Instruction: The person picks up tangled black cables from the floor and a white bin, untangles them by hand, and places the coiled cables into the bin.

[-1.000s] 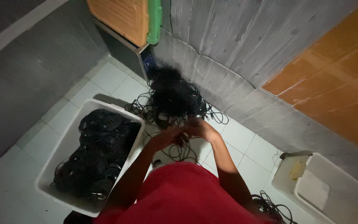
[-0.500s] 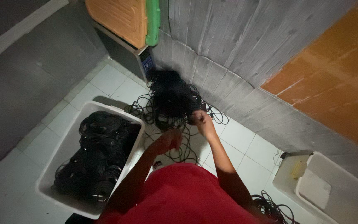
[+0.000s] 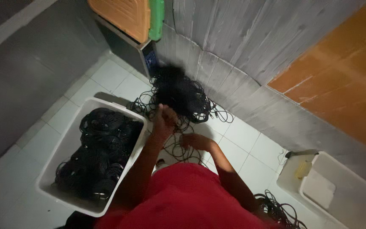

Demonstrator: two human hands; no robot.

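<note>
Left hand reached into the cable pile on the floor by the wall, grip closed on cables. Right hand just below, touching loose strands, grip unclear. Bin of coils alongside.

Person seen from above. A red garment covers the torso at the lower middle; its cloth is plain, without visible print or seams. Both forearms are bare, no sleeve reaching them. Left hand and right hand: no gloves, rings or watch discernible in dim light.
</note>
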